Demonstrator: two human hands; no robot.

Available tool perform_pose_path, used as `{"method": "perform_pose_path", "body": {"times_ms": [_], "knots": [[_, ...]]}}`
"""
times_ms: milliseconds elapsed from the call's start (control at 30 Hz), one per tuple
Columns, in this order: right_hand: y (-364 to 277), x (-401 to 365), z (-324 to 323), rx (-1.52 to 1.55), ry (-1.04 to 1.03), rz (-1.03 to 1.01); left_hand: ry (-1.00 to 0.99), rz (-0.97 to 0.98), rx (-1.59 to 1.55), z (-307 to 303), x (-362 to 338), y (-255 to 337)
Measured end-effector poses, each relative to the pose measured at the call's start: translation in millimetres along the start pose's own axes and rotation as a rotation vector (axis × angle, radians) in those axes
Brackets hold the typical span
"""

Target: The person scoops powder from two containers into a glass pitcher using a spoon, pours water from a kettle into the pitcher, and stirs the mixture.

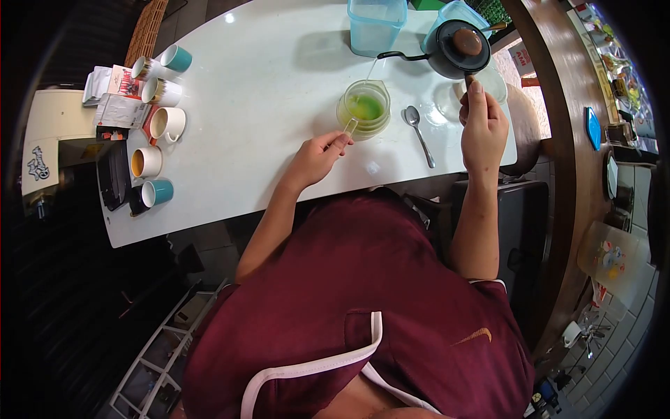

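Note:
My right hand [484,129] grips the handle of a black gooseneck kettle [447,59] with a brown lid knob, held up over the right part of the table. A thin stream of water runs from its spout into a glass pitcher [364,115] with green liquid inside. With closed fingers, my left hand [321,157] holds the pitcher's clear handle, and the pitcher appears to stand on the white table [258,112]. A metal spoon [420,136] lies just right of the pitcher. Partly behind the kettle is a clear glass dish [492,87].
Two light-blue plastic containers, one a tall bin [377,28], stand at the far edge. Along the left side are several cups, including a teal cup [158,191] and a white mug [168,124], beside packets [122,108] and a black tray [114,174].

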State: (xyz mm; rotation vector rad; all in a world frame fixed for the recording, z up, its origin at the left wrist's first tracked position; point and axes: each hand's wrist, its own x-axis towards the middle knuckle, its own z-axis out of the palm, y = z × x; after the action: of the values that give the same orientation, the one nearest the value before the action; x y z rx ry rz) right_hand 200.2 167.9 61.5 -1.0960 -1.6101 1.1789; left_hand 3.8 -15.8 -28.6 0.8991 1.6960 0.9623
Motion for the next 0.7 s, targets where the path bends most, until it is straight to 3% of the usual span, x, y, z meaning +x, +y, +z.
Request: {"method": "perform_pose_path", "body": {"times_ms": [700], "knots": [[-7.3,-22.2,-11.3,0.027,-0.003,0.034,-0.001,0.013,-0.022,1.4,0.8,-3.8]]}}
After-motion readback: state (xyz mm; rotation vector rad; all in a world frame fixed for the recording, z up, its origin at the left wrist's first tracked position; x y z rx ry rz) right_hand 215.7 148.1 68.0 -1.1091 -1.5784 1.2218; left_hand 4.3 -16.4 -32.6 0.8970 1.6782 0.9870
